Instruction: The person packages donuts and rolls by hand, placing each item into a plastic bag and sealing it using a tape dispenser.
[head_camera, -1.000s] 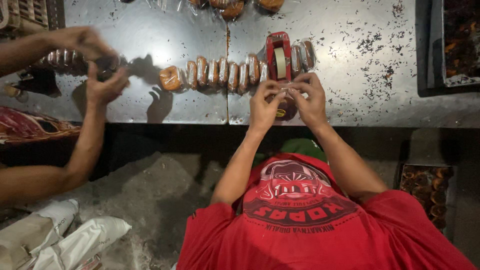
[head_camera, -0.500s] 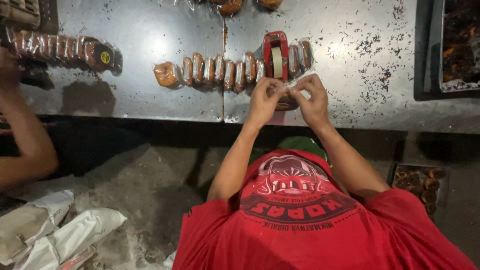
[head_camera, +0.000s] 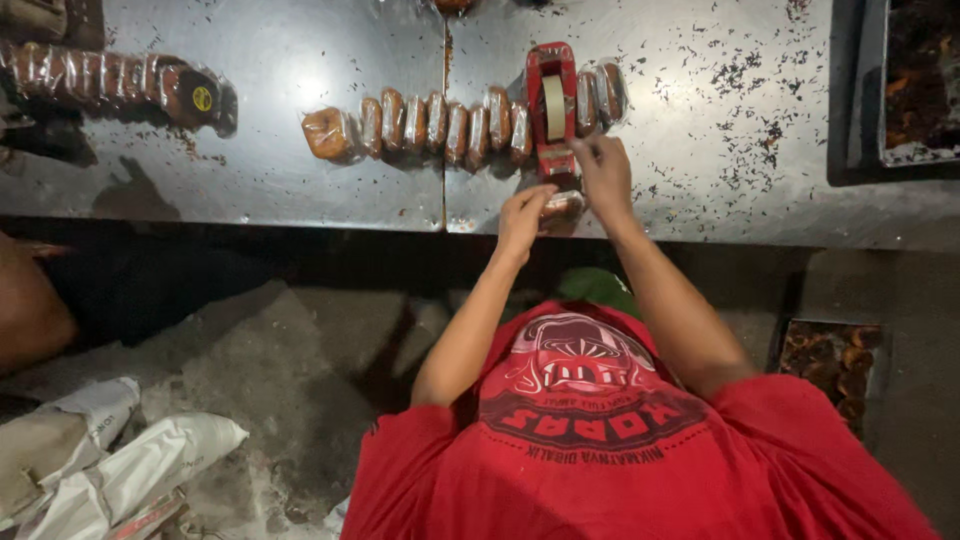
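Your right hand (head_camera: 603, 172) is pinching tape at the red dispenser (head_camera: 551, 105) while your left hand (head_camera: 522, 213) is closing round a wrapped pack (head_camera: 562, 207) at the table (head_camera: 300, 60) edge, risking the tape twisting or the pack slipping off

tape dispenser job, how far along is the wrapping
Done: a row of wrapped buns lies on the metal table, and another wrapped row lies far left. In hand: the right hand is at the red tape dispenser while the left hand holds a small packet. Left: sealing that packet.
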